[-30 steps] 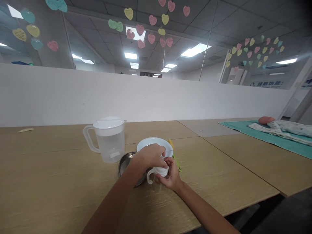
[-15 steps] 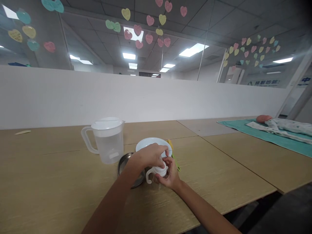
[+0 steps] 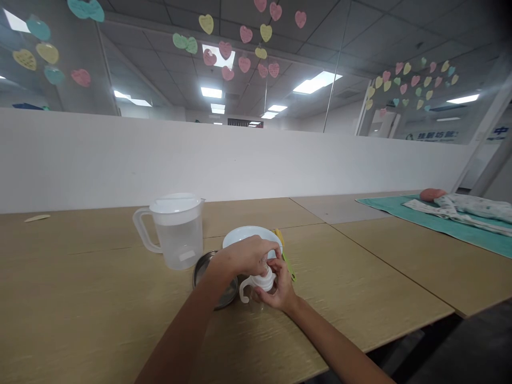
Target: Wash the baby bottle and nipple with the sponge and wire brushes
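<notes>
Well, hands point(image 3: 248, 256) grip btl point(image 3: 264, 282); sign point(image 3: 501, 130) "中".

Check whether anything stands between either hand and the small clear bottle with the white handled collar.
Nothing visible does: the right hand holds the bottle, and the left hand is at its top. The round silver metal dish lies to its left, not between.
</notes>
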`<move>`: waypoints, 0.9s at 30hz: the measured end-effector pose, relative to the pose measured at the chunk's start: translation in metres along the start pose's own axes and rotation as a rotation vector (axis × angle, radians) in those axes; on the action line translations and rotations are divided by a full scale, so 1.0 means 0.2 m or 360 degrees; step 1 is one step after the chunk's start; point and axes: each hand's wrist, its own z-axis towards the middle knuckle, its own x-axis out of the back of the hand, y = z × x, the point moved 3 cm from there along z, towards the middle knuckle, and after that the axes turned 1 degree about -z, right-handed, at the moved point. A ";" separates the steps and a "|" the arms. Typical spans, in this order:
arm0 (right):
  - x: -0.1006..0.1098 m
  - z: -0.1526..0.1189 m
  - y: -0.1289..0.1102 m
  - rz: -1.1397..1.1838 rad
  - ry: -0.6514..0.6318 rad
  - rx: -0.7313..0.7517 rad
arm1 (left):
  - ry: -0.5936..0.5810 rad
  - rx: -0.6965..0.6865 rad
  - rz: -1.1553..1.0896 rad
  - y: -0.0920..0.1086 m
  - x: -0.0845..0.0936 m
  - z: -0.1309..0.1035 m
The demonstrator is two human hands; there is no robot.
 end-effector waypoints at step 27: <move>0.01 -0.02 0.03 -0.0130 -0.0050 -0.0070 | -0.0034 0.1068 -0.0118 -0.56 0.01 -0.08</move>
